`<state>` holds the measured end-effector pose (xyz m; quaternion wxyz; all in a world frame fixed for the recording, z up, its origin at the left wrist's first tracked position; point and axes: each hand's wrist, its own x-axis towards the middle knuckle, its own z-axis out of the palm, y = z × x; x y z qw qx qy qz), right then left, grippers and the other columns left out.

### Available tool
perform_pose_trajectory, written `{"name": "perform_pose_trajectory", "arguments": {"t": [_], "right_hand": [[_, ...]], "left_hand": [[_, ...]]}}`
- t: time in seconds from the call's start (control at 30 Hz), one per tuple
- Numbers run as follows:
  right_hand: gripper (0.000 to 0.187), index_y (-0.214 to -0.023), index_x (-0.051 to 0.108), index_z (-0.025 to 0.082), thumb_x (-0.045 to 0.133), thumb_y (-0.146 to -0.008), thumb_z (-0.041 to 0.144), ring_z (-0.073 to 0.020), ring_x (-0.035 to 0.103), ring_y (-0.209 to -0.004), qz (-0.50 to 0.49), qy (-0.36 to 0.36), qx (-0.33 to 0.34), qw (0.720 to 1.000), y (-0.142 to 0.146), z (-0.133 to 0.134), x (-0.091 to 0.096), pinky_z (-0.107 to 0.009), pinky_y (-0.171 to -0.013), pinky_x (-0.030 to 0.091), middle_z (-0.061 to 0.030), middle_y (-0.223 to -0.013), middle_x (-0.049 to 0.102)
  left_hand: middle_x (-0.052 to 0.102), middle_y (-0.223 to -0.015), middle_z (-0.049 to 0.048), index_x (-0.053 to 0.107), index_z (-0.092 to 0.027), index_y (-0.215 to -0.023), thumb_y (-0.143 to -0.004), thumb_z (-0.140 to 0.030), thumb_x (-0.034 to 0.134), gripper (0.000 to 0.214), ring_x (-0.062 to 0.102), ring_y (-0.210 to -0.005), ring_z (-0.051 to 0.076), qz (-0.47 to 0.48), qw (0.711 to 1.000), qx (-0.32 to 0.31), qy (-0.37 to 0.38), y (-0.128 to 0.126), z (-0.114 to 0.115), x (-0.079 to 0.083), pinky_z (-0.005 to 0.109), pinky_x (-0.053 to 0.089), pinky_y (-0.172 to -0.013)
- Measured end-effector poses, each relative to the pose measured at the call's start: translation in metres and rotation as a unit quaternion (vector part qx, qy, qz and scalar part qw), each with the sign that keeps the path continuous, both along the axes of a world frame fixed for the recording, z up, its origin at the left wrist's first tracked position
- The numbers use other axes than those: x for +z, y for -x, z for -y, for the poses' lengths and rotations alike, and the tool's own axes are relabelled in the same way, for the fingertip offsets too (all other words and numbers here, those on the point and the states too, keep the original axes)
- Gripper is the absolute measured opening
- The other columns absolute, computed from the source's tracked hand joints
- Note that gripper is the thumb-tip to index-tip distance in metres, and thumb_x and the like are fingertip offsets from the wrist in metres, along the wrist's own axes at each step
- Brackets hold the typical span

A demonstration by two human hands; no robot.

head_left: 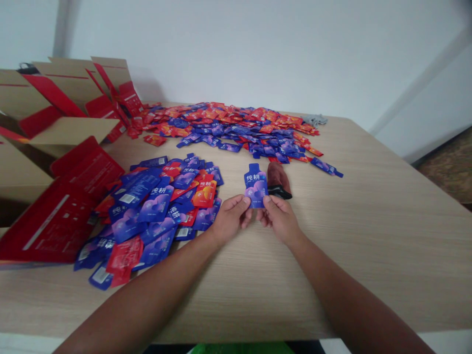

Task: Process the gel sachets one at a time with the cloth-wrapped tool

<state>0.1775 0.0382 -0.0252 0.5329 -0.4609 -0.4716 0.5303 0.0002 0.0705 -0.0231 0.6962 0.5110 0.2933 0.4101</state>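
Note:
A blue pouch [255,184] with purple fruit printed on it is held upright above the table, its narrow neck pointing away from me. My left hand [233,216] pinches its lower left corner, and my right hand [277,216] pinches the lower right one. Just behind the pouch, to the right, lies a dark reddish-brown cloth-like item [279,179] with a black edge. Left of my hands spreads a loose pile of blue and red pouches [155,201], some face up and some showing barcodes.
Along the wall stretches a long heap of red and blue pouches [228,125], with a grey crumpled item [314,119] at its right end. Open red cardboard boxes [55,221] crowd the left side. The wooden table [376,211] extends to the right.

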Motion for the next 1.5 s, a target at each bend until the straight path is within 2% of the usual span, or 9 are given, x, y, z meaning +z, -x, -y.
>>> {"name": "perform_pose_trajectory", "arguments": {"t": [0.3,0.6,0.73,0.9,0.97,1.03,1.2,1.3,1.5], "right_hand": [[0.050,-0.076,0.064,0.022,0.077,-0.090,0.068,-0.0115,0.052,-0.048,0.046,-0.018,-0.031,0.998,0.001,0.000,0.004,-0.025,-0.045,0.041,-0.0008,-0.066,0.070],[0.052,-0.080,0.063,0.022,0.070,-0.095,0.072,-0.0119,0.054,-0.051,-0.021,-0.023,0.024,0.999,0.003,0.002,0.002,-0.025,-0.047,0.042,-0.0013,-0.071,0.069],[0.051,-0.079,0.063,0.022,0.071,-0.094,0.070,-0.0108,0.054,-0.050,-0.014,-0.006,0.020,1.000,0.004,0.000,0.001,-0.023,-0.045,0.040,-0.0008,-0.070,0.069],[0.047,-0.096,0.069,0.020,0.078,-0.087,0.065,-0.0116,0.053,-0.046,0.048,0.030,-0.044,0.997,0.007,-0.006,-0.004,-0.023,-0.040,0.037,0.0020,-0.065,0.067],[0.052,-0.113,0.070,0.019,0.078,-0.087,0.063,-0.0123,0.051,-0.045,0.070,0.023,-0.068,0.995,0.007,-0.008,-0.006,-0.023,-0.040,0.037,0.0044,-0.060,0.064],[0.052,-0.114,0.072,0.018,0.073,-0.091,0.065,-0.0133,0.053,-0.048,0.067,0.016,-0.056,0.996,0.008,-0.008,-0.007,-0.024,-0.042,0.041,0.0030,-0.062,0.064],[0.052,-0.085,0.072,0.020,0.069,-0.095,0.070,-0.0144,0.056,-0.055,0.011,0.021,0.024,0.999,0.012,-0.002,-0.005,-0.026,-0.047,0.048,-0.0003,-0.067,0.063],[0.051,-0.084,0.072,0.021,0.070,-0.094,0.071,-0.0149,0.056,-0.053,0.010,0.031,0.035,0.999,0.015,0.001,-0.004,-0.027,-0.045,0.048,-0.0010,-0.070,0.066],[0.048,-0.086,0.071,0.021,0.072,-0.093,0.068,-0.0160,0.061,-0.058,-0.007,0.035,-0.034,0.999,0.014,-0.003,-0.009,-0.026,-0.047,0.048,-0.0004,-0.072,0.069]], "left_hand": [[0.057,-0.062,-0.0041,0.057,-0.019,-0.079,-0.095,-0.061,0.075,0.049,0.044,-0.047,0.007,-0.028,0.999,0.014,-0.029,0.000,0.002,-0.001,0.025,0.029,-0.050],[0.069,-0.079,0.0031,0.055,-0.018,-0.078,-0.092,-0.057,0.078,0.047,0.040,-0.047,0.005,0.077,0.994,-0.038,0.067,-0.003,0.007,0.012,0.026,0.029,-0.049],[0.064,-0.070,-0.0007,0.054,-0.020,-0.078,-0.091,-0.058,0.078,0.047,0.040,-0.046,0.007,0.037,0.998,0.007,0.052,-0.004,0.006,0.007,0.026,0.027,-0.049],[0.048,-0.060,-0.0059,0.050,-0.021,-0.071,-0.095,-0.049,0.073,0.043,0.039,-0.053,0.009,-0.084,0.983,0.140,-0.081,-0.003,0.002,-0.004,0.027,0.028,-0.053],[0.046,-0.062,-0.0051,0.050,-0.020,-0.069,-0.097,-0.043,0.071,0.041,0.041,-0.059,0.011,-0.156,0.956,0.181,-0.172,-0.002,0.003,-0.005,0.027,0.030,-0.057],[0.048,-0.064,-0.0040,0.052,-0.020,-0.068,-0.097,-0.039,0.070,0.039,0.043,-0.062,0.012,-0.223,0.922,0.194,-0.249,0.000,0.005,-0.005,0.028,0.031,-0.060],[0.062,-0.077,0.0001,0.061,-0.020,-0.078,-0.097,-0.025,0.068,0.020,0.057,-0.072,0.015,-0.298,0.859,0.139,-0.392,0.002,0.011,-0.003,0.029,0.040,-0.067],[0.067,-0.088,0.0039,0.069,-0.020,-0.091,-0.096,-0.020,0.067,0.005,0.063,-0.083,0.019,-0.314,0.837,0.092,-0.440,0.002,0.012,-0.002,0.031,0.046,-0.074],[0.069,-0.095,0.0057,0.072,-0.021,-0.098,-0.097,-0.021,0.068,0.004,0.065,-0.091,0.020,-0.283,0.837,0.066,-0.464,0.001,0.015,0.003,0.033,0.050,-0.081]]}}
